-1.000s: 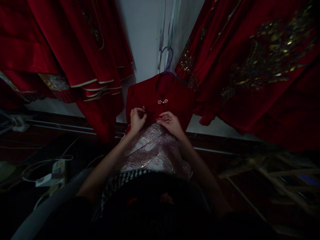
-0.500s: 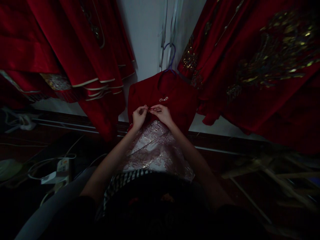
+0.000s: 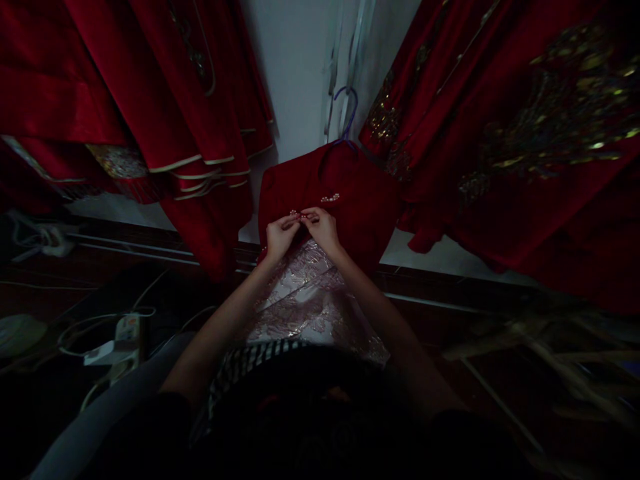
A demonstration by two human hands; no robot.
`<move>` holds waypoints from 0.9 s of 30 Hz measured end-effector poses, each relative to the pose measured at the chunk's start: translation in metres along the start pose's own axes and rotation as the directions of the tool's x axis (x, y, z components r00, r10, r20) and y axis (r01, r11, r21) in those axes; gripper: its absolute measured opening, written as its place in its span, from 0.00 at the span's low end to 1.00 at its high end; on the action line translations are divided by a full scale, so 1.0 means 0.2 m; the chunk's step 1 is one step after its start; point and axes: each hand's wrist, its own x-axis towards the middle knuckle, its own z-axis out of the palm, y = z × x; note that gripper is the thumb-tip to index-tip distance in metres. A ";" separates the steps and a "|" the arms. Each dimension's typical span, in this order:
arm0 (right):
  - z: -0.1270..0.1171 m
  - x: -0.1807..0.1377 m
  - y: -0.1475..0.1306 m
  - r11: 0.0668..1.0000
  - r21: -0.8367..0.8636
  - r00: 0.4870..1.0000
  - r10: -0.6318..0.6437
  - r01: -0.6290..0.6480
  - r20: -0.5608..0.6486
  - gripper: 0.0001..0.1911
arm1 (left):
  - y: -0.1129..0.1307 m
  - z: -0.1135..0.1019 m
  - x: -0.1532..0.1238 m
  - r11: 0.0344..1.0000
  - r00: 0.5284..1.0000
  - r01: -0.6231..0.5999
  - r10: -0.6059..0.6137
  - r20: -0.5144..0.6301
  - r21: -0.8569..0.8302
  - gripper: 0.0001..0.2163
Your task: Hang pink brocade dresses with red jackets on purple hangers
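A small red jacket [image 3: 360, 200] hangs on a blue hanger [image 3: 349, 110] against the white wall. A pearl clasp [image 3: 330, 198] sits fastened near its collar. My left hand [image 3: 279, 238] and my right hand [image 3: 323, 230] meet at the jacket's front edge, fingers pinched together on a second pearl clasp [image 3: 295, 215]. A pale pink brocade skirt [image 3: 310, 300] falls below the jacket, between my forearms.
Red garments with cream trim [image 3: 190, 133] hang at the left, and gold-embroidered red garments [image 3: 525, 133] at the right. A power strip with cables [image 3: 117, 340] lies on the dark floor at the left. Pale wooden slats [image 3: 550, 347] lie at the right.
My right hand has moved left and up to meet my left hand at the clasp. The view has shifted slightly.
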 end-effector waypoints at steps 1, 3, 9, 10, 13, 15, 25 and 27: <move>0.00 0.00 0.00 1.000 -0.009 1.000 -0.011 0.011 -0.009 0.09 | 0.00 0.00 0.00 1.000 1.000 -0.003 0.003 0.000 0.003 0.15; 0.01 0.00 0.01 0.999 -0.025 0.999 -0.035 0.034 -0.033 0.09 | 0.00 0.00 0.00 1.000 1.000 -0.006 0.006 0.000 0.008 0.14; 0.04 -0.01 0.00 0.998 -0.041 0.994 -0.051 0.047 -0.102 0.07 | 0.01 -0.05 0.04 0.997 0.999 -0.037 0.034 0.035 0.061 0.10; 0.03 -0.01 0.00 0.999 -0.014 0.994 -0.049 0.048 -0.102 0.07 | 0.00 -0.05 0.05 0.995 0.997 -0.061 0.057 0.059 0.081 0.09; 0.00 -0.04 0.01 0.994 0.102 0.998 -0.037 0.041 -0.044 0.06 | -0.02 -0.07 0.05 0.980 0.988 -0.135 0.122 0.096 0.144 0.08; -0.05 -0.07 0.03 0.988 0.150 1.000 -0.028 0.026 0.008 0.08 | -0.05 -0.08 0.04 0.967 0.985 -0.159 0.142 0.094 0.198 0.08; -0.29 -0.33 0.25 0.974 -0.101 0.970 0.212 -0.201 0.120 0.08 | -0.28 -0.16 -0.14 0.792 0.986 -0.151 0.075 0.151 0.592 0.15; -0.29 -0.36 0.30 0.959 -0.134 0.951 0.269 -0.250 0.150 0.11 | -0.27 -0.17 -0.19 0.768 0.989 -0.144 0.090 0.118 0.624 0.16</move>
